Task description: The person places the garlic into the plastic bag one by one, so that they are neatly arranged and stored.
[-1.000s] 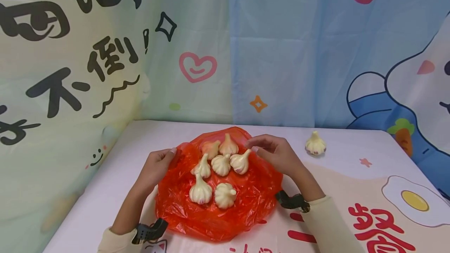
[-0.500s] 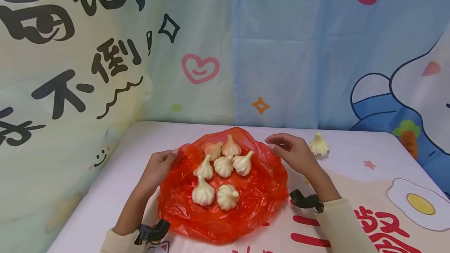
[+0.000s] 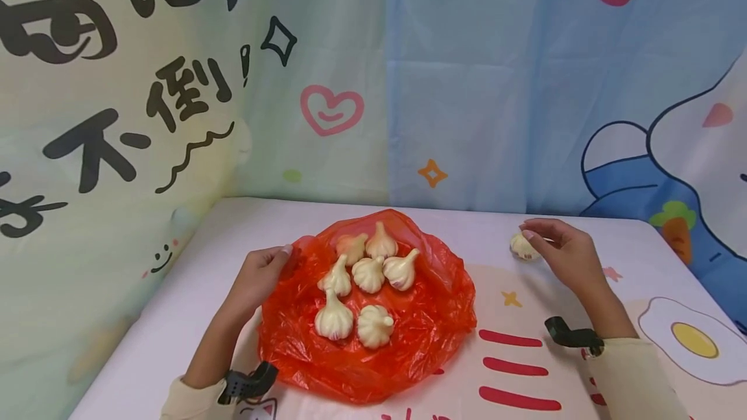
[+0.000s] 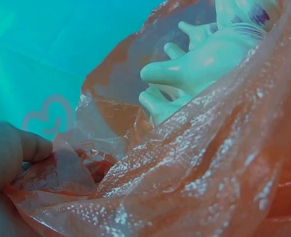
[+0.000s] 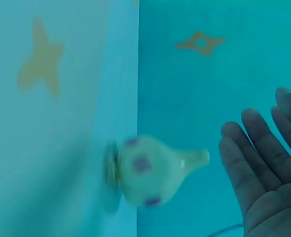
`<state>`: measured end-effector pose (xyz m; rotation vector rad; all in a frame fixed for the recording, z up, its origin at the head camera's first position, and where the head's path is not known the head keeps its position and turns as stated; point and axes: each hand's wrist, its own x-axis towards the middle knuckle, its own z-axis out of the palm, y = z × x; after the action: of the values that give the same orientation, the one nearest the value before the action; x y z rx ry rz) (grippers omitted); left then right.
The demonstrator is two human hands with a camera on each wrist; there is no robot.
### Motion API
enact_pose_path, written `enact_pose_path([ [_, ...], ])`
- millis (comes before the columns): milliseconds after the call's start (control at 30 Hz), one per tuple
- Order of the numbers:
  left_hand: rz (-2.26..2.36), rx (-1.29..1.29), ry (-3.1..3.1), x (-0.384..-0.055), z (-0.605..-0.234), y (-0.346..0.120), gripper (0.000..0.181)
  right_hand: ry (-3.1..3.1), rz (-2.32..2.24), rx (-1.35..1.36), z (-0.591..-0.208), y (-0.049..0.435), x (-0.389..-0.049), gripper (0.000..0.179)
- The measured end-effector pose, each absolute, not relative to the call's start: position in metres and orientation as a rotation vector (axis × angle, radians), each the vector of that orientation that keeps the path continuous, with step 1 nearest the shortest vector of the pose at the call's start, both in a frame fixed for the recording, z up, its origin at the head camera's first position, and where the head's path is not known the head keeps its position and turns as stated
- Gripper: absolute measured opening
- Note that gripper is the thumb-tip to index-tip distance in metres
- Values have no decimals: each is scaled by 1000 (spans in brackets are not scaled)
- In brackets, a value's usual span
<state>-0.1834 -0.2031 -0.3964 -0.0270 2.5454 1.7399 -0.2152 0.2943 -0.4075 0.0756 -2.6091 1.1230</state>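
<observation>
A red plastic bag (image 3: 420, 316) lies spread on the table with several white garlic bulbs (image 3: 334, 319) on it. My left hand (image 3: 259, 277) pinches the bag's left edge between thumb and fingers. In the left wrist view the thin film (image 4: 61, 170) is bunched at the fingertips, and bulbs (image 4: 200, 64) show beyond its fold. Off to the right, my right hand (image 3: 563, 255) is at a lone garlic bulb (image 3: 522, 247), partly covering it in the head view. The right wrist view shows this bulb (image 5: 153, 170) upright on the table, apart from the extended fingers (image 5: 239, 168).
The table (image 3: 257, 216) has a printed cover with a fried egg picture (image 3: 653, 323) and red lettering. Printed cloth hangs (image 3: 467, 96) behind the table and along its left side.
My right hand has left the bag's right edge and moved right to the lone garlic bulb. My left hand keeps its hold on the bag, and the bulbs stay put.
</observation>
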Motion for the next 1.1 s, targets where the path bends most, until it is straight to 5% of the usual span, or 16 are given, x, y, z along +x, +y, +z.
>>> enact_pose_path([
  [367, 1775, -8, 2531, -180, -394, -202, 48, -2552, 1144, -218, -411, 327, -225, 59],
  [733, 1768, -3, 2538, -181, -392, -205, 46, -2738, 1206, -172, -426, 333, -263, 88],
  [1100, 1790, -29, 2518, -180, -392, -207, 48, -2870, 1271, -152, -433, 327, -264, 100],
])
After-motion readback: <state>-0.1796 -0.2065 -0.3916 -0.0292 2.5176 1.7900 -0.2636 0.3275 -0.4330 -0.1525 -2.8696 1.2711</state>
